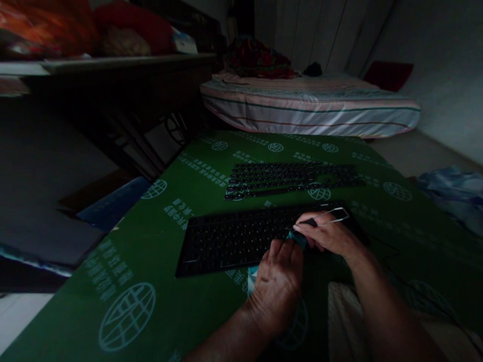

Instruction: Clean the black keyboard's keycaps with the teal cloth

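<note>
A black keyboard base [222,241] lies on the green table, its key positions dotted with small pale points. Over its right part, my right hand [328,232] is closed around a keycap puller with a thin wire loop [344,214], which sticks out to the right. My left hand [281,274] is closed on a teal cloth [298,238] at the keyboard's near edge, close to my right fingertips. A pale teal and white piece [252,277] shows beside my left hand. Loose black keycaps [271,177] lie in rows behind the keyboard. What sits between my fingertips is hidden.
The green table [143,251] bears white globe prints and lettering. A dark cable [385,249] runs off to the right. Beyond the table stands a bed [313,103]. At left, a shelf [132,61] holds bags. Bluish cloth [453,188] lies at right.
</note>
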Motion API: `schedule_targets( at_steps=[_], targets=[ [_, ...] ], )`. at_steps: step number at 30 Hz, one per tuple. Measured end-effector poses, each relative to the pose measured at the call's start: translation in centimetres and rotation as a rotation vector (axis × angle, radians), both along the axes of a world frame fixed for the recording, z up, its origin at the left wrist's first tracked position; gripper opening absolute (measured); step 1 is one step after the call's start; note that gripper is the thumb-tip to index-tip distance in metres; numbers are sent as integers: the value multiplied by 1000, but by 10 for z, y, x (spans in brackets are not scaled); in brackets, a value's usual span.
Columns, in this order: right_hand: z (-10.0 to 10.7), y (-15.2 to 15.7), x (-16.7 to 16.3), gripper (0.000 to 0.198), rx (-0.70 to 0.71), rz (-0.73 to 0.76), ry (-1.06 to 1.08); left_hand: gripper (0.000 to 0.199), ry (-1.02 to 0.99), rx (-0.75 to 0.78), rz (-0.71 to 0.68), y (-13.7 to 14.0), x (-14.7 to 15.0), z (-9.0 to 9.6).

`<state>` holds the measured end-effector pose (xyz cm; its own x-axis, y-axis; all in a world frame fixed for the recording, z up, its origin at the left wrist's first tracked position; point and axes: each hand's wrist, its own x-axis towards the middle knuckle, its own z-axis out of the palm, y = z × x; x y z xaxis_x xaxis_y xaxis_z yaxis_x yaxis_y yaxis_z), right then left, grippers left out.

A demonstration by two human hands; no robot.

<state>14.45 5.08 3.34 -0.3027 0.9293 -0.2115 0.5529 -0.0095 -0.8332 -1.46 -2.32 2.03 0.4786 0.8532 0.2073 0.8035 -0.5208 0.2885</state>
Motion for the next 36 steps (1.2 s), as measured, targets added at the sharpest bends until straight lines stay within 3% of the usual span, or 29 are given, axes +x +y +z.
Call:
schedule_targets(
  at_steps=[20, 36],
  targets=[
    [-3, 1, -1, 29, -16, 108, 20, 19, 127, -73, -56, 0, -15, 11],
    [-1, 0, -11, 27, -13, 53, 45, 24, -15, 115, -12, 1, -20, 0]
  ],
)
